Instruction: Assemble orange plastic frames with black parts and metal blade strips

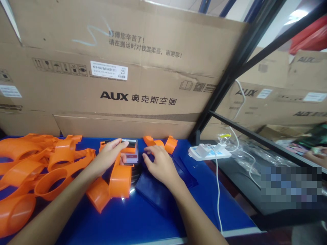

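My left hand [112, 153] is closed around the upper end of an orange plastic part [121, 180]. A black strip shows along that end, and a wide ring hangs below it. My right hand [162, 165] is over a stack of dark blue sheets [153, 189], with its thumb apart from its bent fingers and nothing visible in it. Whether it touches the top sheet I cannot tell. Just beyond its fingers lie more orange parts [170, 144]. Between my hands is a small pad or booklet [133, 154], partly hidden by the held part.
Orange ringed parts [53, 183] are heaped on the left of the blue table [102, 228]. A white power strip [209, 152] with cables is at the right, beside a black metal frame [230, 75]. Cardboard [102, 112] walls the back. Another person's hand [316, 158] shows far right.
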Motion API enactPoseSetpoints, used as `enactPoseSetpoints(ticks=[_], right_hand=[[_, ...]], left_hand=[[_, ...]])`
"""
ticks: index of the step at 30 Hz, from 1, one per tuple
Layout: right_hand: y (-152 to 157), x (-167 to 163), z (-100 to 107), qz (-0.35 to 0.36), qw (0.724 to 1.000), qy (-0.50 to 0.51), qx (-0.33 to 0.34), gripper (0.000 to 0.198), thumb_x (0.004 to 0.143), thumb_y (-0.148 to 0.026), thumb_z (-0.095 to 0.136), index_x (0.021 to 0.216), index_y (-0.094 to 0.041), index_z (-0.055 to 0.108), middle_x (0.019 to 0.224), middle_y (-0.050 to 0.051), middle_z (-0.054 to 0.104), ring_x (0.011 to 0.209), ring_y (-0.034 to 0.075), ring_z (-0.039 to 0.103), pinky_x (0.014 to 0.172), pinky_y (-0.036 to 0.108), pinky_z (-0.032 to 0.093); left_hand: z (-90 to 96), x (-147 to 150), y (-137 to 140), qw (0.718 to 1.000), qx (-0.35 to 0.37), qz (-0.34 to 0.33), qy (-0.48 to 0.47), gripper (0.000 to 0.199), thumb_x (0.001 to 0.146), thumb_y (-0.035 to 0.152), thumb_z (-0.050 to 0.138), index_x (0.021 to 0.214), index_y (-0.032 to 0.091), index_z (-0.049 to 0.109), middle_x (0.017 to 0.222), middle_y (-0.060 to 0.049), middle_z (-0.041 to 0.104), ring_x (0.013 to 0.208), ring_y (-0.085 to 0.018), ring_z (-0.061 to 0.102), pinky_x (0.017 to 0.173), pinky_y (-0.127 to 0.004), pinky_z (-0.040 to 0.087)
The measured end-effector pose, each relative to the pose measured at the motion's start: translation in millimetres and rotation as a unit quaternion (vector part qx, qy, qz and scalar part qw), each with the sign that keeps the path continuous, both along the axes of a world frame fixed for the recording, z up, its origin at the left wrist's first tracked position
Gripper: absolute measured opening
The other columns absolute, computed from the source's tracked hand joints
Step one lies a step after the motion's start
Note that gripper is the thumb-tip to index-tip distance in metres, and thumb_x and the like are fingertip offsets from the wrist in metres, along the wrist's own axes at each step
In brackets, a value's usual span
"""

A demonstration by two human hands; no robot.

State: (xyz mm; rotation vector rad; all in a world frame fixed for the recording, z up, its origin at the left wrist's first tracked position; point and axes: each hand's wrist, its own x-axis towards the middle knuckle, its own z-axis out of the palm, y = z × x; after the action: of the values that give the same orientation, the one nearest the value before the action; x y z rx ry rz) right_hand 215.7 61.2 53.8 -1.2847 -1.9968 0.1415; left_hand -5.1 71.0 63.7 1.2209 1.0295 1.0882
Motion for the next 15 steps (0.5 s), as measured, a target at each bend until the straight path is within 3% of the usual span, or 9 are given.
enactPoseSetpoints(ticks=[6, 15], right_hand=[[3.8, 0.4, -15.8, -0.012, 0.991, -0.124, -0.050, 0.015, 0.084, -0.030, 0.075, 0.097, -0.023, 0.075, 0.094, 0.011, 0.075, 0.092, 0.029, 0.067, 0.076, 0.038, 0.050], [9.6, -5.2, -16.5, -0.032, 0.968, -0.229, -0.094, 0.015, 0.088, -0.026, 0.063, 0.086, -0.019, 0.076, 0.093, 0.012, 0.074, 0.096, 0.028, 0.065, 0.079, 0.036, 0.045]], left_hand=[[0.3, -1.4, -0.8, 1.000, 0.007, -0.005, 0.022, 0.036, 0.090, 0.057, 0.064, 0.093, 0.022, 0.055, 0.062, 0.000, 0.068, 0.050, -0.015, 0.062, 0.053, -0.024, 0.047], [-1.3, -3.2, 3.4, 1.000, -0.002, -0.009, 0.019, 0.040, 0.089, 0.060, 0.064, 0.095, 0.022, 0.054, 0.064, -0.002, 0.070, 0.049, -0.014, 0.062, 0.050, -0.023, 0.046]])
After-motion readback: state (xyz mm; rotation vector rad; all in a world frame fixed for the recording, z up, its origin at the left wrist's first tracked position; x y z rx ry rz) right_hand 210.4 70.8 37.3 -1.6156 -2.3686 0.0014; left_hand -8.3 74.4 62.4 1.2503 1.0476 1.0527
